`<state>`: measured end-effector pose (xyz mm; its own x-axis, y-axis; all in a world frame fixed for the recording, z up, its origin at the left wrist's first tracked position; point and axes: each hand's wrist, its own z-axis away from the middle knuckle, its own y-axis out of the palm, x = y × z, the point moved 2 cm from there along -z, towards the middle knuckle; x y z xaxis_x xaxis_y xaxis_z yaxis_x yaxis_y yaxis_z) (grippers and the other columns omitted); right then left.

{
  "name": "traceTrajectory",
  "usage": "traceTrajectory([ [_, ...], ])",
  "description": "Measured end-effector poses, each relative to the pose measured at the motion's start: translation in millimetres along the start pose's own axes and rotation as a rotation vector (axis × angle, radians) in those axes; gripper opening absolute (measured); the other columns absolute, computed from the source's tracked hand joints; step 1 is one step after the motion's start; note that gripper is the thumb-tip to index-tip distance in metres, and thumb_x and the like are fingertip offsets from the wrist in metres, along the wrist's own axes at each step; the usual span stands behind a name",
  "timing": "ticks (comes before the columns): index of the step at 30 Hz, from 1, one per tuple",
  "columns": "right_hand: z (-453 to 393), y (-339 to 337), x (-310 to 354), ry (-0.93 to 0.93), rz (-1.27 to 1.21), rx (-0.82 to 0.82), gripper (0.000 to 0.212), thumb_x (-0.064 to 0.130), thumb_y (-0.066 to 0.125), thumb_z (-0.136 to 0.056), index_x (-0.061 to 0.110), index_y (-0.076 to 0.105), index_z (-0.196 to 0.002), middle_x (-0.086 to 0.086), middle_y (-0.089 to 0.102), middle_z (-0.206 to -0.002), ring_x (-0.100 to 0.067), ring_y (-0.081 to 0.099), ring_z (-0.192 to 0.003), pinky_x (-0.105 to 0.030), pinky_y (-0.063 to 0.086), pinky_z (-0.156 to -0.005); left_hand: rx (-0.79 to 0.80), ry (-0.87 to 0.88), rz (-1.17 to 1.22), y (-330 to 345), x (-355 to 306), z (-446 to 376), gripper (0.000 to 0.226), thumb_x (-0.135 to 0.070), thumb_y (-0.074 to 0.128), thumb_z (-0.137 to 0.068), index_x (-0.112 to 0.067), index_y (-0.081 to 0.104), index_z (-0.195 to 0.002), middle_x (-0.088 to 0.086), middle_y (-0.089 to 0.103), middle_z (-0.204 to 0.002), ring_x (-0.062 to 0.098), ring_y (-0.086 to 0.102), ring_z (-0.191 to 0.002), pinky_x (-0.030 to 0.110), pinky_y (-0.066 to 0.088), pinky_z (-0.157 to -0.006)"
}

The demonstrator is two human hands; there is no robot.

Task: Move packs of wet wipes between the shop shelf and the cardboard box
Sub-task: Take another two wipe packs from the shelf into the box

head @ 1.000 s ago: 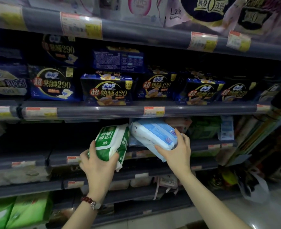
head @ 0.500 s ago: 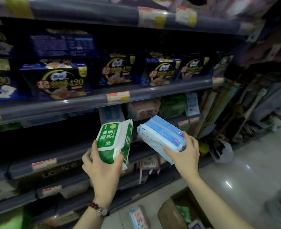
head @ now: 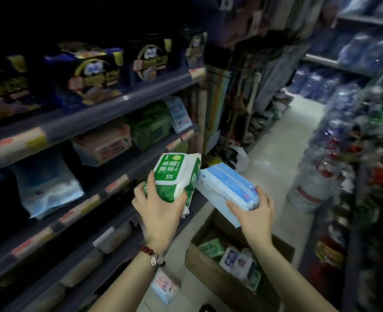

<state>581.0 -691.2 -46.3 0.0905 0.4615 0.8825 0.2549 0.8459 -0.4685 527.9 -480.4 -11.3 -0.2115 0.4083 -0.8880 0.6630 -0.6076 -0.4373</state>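
Wet wipes packs occupy both hands: we hold a green pack (head: 174, 176) in the left hand (head: 157, 210) and a blue pack (head: 226, 188) in the right hand (head: 253, 212), both raised in front of the shop shelf (head: 109, 104) and above the open cardboard box (head: 199, 264) standing on the floor (head: 282, 140). The left fingers and thumb wrap the lower end of the green pack; the right hand cups the near end of the blue pack from below, thumb against its underside. The two packs sit just beside each other at their upper corners; we cannot tell whether they touch. We judge each pack to be soft, film-wrapped and moderately light, with a moist, yielding core that deforms under pressure. The film is probably slippery, so we recommend gripping across the short width, fingers on one broad face and thumb on the other, rather than pinching the crimped end seams, which may tear or slide. The box already contains several packs (head: 237, 260), and one more pack (head: 164, 287) lies on the floor near it. Further packs remain on the shelf tiers.
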Motion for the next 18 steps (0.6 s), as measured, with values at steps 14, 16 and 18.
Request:
traceTrajectory([
  [14, -99, -71, -170, 0.348, 0.115, -0.196, 0.083, 0.025, 0.085, -0.067, 0.017, 0.046, -0.140, -0.005, 0.042, -0.133, -0.018, 0.047, -0.118, -0.021, 0.032, -0.091, 0.332, 0.060, -0.162, 259, 6, 10, 0.097, -0.061, 0.050, -0.052, -0.017, 0.045, -0.138, 0.014, 0.046, -0.120, 0.034, 0.042, -0.110, 0.041, 0.029, -0.105],
  [16, -103, -66, -198, 0.399, 0.139, -0.204, 0.084, 0.025, 0.085, -0.068, 0.016, 0.045, -0.141, -0.006, 0.041, -0.135, -0.020, 0.046, -0.121, -0.020, 0.032, -0.090, 0.408, 0.060, -0.197, 288, 27, 14, 0.092, -0.056, 0.061, -0.057, -0.019, 0.043, -0.139, 0.013, 0.044, -0.122, 0.036, 0.042, -0.110, 0.041, 0.032, -0.102],
  [18, -105, -56, -230, 0.443, 0.157, -0.219, 0.087, 0.026, 0.085, -0.067, 0.015, 0.043, -0.142, -0.005, 0.040, -0.136, -0.020, 0.046, -0.122, -0.022, 0.034, -0.092, 0.475, 0.055, -0.234, 315, 53, 20, 0.087, -0.042, 0.075, -0.064, -0.021, 0.041, -0.140, 0.012, 0.043, -0.125, 0.035, 0.039, -0.113, 0.041, 0.034, -0.100],
])
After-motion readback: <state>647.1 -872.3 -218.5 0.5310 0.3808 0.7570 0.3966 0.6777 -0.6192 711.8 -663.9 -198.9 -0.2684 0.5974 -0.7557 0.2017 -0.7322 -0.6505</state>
